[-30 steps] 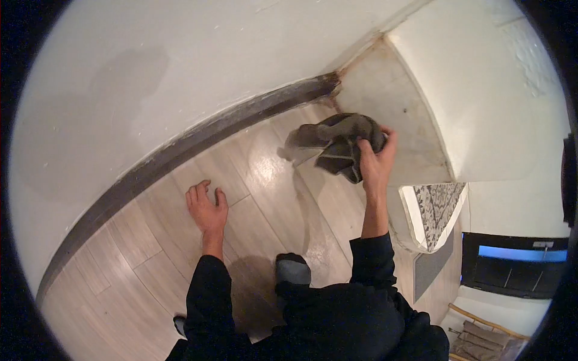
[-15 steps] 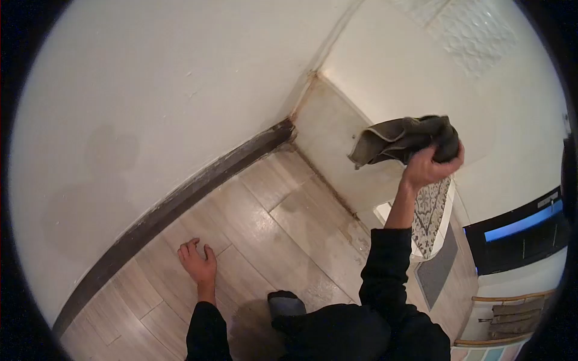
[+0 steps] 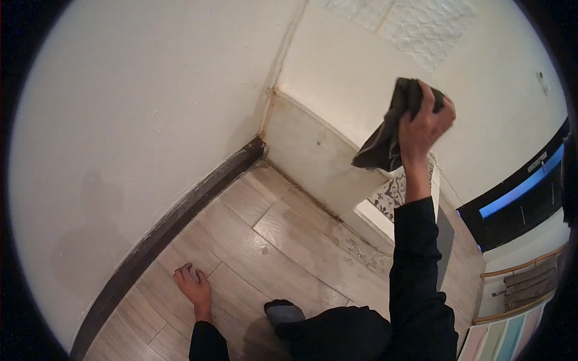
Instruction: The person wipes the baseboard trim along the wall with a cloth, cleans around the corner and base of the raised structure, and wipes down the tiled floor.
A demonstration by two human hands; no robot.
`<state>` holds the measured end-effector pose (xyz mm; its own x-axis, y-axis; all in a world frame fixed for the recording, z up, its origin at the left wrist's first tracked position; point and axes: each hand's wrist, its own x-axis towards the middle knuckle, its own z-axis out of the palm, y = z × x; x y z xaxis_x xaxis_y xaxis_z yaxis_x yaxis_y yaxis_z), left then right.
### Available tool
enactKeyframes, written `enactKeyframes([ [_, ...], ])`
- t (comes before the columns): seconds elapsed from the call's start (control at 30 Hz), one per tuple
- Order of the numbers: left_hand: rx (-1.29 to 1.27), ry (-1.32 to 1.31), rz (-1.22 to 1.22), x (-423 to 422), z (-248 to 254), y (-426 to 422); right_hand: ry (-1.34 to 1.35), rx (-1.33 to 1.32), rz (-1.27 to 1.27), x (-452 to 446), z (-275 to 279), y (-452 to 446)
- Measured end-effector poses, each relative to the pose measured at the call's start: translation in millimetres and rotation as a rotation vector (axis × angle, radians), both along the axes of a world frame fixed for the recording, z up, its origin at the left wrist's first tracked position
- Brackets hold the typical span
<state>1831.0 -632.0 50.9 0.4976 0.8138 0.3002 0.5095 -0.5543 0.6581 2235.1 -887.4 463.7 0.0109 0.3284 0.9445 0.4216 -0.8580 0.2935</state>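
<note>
A dark grey-brown cloth [image 3: 385,141], folded and crumpled, is gripped in my right hand [image 3: 421,126], fingers wrapped over its upper part. Its loose lower corner hangs down to the left, in front of the cream wall [image 3: 355,78]. Whether the cloth touches the wall I cannot tell. Low on the left, my left hand [image 3: 194,287] hovers above or rests near the wood-look floor [image 3: 241,289], fingers apart and slightly curled, holding nothing.
A dark baseboard [image 3: 180,219] runs along the left wall to a stained corner. Below the cloth is a patterned tile step [image 3: 388,195] with a white edge. My socked foot [image 3: 283,313] is on the floor. A black panel with a blue strip [image 3: 521,189] and a rack [image 3: 530,283] stand right.
My right hand has moved upward with the cloth, which now hangs more steeply. The view has shifted, showing more of the wall's upper right. My left hand stays low and open.
</note>
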Motion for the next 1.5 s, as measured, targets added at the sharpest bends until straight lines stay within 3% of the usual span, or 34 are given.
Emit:
enactKeyframes([
  [0.1, -0.03, -0.02, -0.005, -1, 0, -2, 0.053, 0.069, -0.104, -10, -30, -35],
  [0.27, 0.004, -0.041, -0.063, -3, -12, 4, 0.259, -0.25, -0.064, -32, -91, -76],
  [0.37, -0.119, -0.093, -0.129, 6, 7, 4, 0.282, -0.046, -0.002, -40, -72, -106],
  [0.43, -0.024, -0.101, -0.259, 24, 29, 10, 0.198, 0.1, 0.086, -54, -47, -108],
  [0.6, 0.299, -0.16, -0.615, 107, 155, 9, -0.159, 0.142, 0.328, -83, -6, -71],
  [0.63, 0.365, -0.172, -0.706, 122, 183, 10, -0.147, 0.201, 0.43, -75, -10, -57],
  [0.77, 0.619, -0.038, -0.936, 173, 284, 9, 0.207, 0.187, 0.226, -32, -31, -28],
  [0.83, 0.718, 0.072, -1.036, 194, 328, 14, 0.261, 0.183, 0.174, -15, -43, -9],
  [1.0, 0.724, 0.189, -1.015, 263, 388, 24, 0.338, -0.082, 0.224, 16, -90, 22],
  [1.07, 0.677, 0.176, -0.98, 290, 387, 22, 0.287, -0.206, 0.168, 23, -97, 24],
  [1.2, 0.758, 0.563, -1.145, 324, 348, 15, 0.282, -0.209, 0.171, 21, -96, 13],
  [1.27, 0.782, 0.741, -1.275, 329, 310, 8, 0.291, -0.232, 0.048, 13, -92, -1],
  [1.33, 0.922, 0.689, -1.449, 334, 257, 8, 0.293, -0.168, 0.004, 5, -90, -16],
  [1.43, 0.873, 0.564, -1.641, 339, 222, -14, 0.253, -0.178, -0.063, -5, -77, -35],
  [1.5, 0.825, 0.453, -1.662, 364, 172, -24, 0.267, -0.262, -0.138, -10, -58, -39],
])
